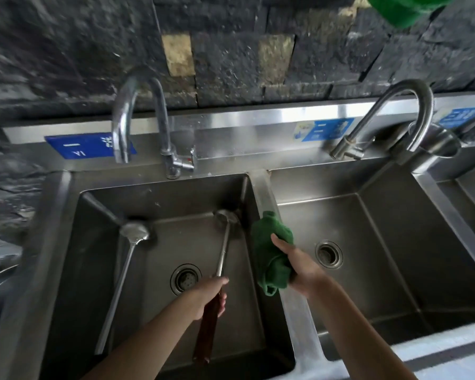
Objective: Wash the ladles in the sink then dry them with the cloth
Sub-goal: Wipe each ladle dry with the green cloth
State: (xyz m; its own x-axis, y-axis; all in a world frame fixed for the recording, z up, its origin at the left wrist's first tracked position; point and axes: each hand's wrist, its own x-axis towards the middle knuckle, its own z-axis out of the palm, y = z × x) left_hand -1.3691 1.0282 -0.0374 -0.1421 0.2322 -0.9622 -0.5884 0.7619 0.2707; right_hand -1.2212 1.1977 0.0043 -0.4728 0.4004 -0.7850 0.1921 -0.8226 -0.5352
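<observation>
Drying stage starting: left hand (206, 293) grips wooden-handled ladle (222, 259); right hand (299, 266) clutches green cloth (269, 250); next, wipe bowl.

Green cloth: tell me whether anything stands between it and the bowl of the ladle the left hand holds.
Nothing visible does. The green cloth, gripped by the right hand, hangs over the divider, just right of the ladle held by the left hand.
</observation>
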